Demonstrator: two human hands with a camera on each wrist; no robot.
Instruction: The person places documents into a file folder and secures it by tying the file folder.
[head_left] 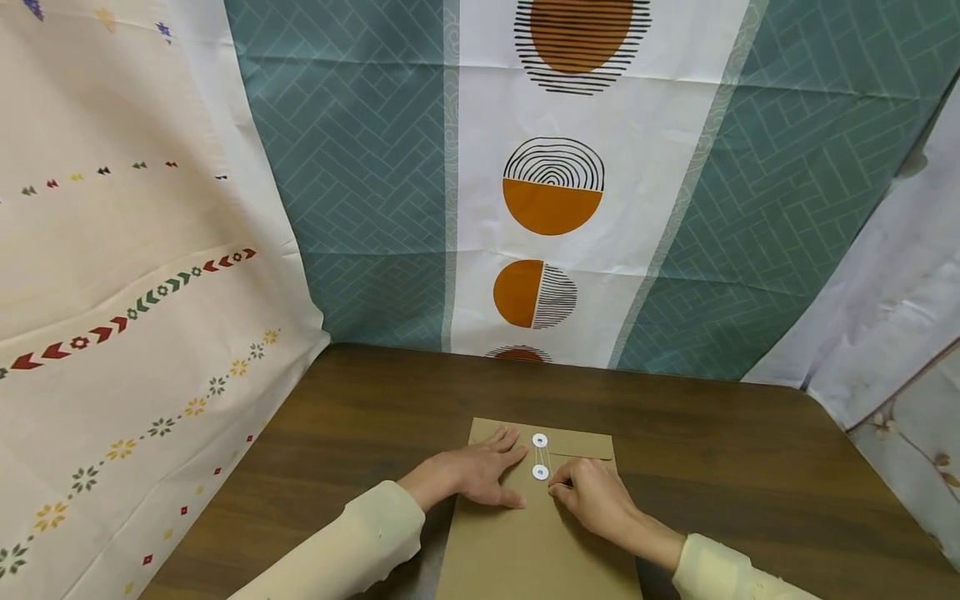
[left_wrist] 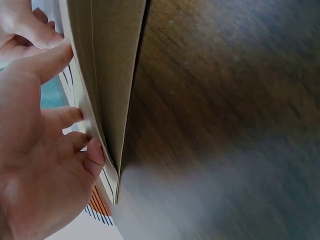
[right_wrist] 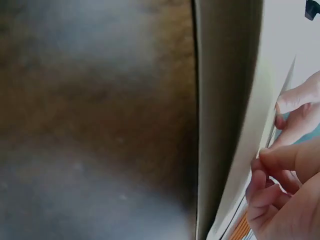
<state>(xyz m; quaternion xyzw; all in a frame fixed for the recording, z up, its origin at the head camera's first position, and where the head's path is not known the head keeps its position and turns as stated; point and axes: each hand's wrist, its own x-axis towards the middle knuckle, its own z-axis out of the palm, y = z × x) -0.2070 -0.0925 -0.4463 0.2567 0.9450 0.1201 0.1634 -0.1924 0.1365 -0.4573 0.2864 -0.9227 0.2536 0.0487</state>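
Note:
A brown string-tie envelope (head_left: pixel 517 550) lies on the table with its flap end away from me. Two white button discs sit near that end, the upper disc (head_left: pixel 540 440) on the flap and the lower disc (head_left: pixel 541 472) just below. Thin string (head_left: pixel 550 460) runs between the discs and down toward my right hand (head_left: pixel 596 500), whose thumb and index finger pinch it beside the lower disc. Spread fingers of my left hand (head_left: pixel 483 471) press on the envelope's left part. In the left wrist view, the left hand (left_wrist: pixel 45 140) touches the envelope's face (left_wrist: pixel 117 65), which bulges along its side.
The dark wooden table (head_left: pixel 375 408) extends around the envelope. A patterned teal and white curtain (head_left: pixel 360 167) hangs behind it, with a cream embroidered cloth (head_left: pixel 150 292) on the left and a pale cloth (head_left: pixel 900 275) on the right.

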